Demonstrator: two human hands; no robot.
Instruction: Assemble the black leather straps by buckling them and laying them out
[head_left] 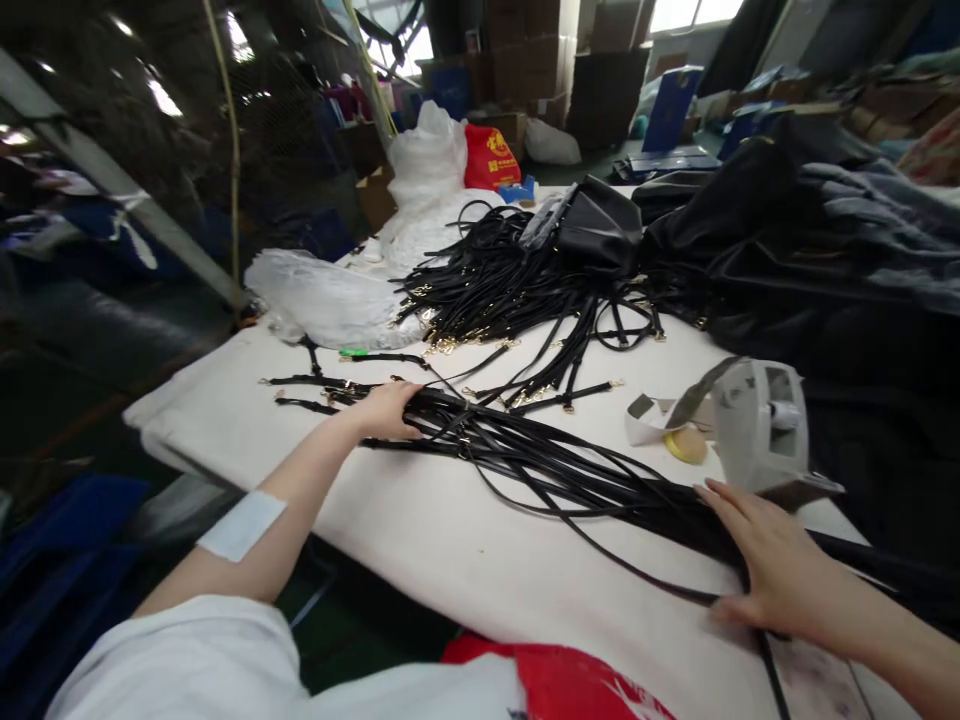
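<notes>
A long bundle of thin black straps (555, 460) with gold clasps lies across the white table, running from left to lower right. My left hand (391, 410) is closed around the bundle near its clasp end, its fingertips partly hidden among the straps. Over the bundle's right part is my right hand (761, 550), fingers and thumb apart, touching the straps. Behind the bundle sits a large pile of black straps (495, 270), their gold clasps toward me. A few single straps lie between pile and bundle.
A white tape dispenser (761, 420) stands close beyond my right hand. Clear plastic bags (330, 300) lie at the left back. Black material (765, 230) covers the right side. A red bag (489, 157) is at the far edge.
</notes>
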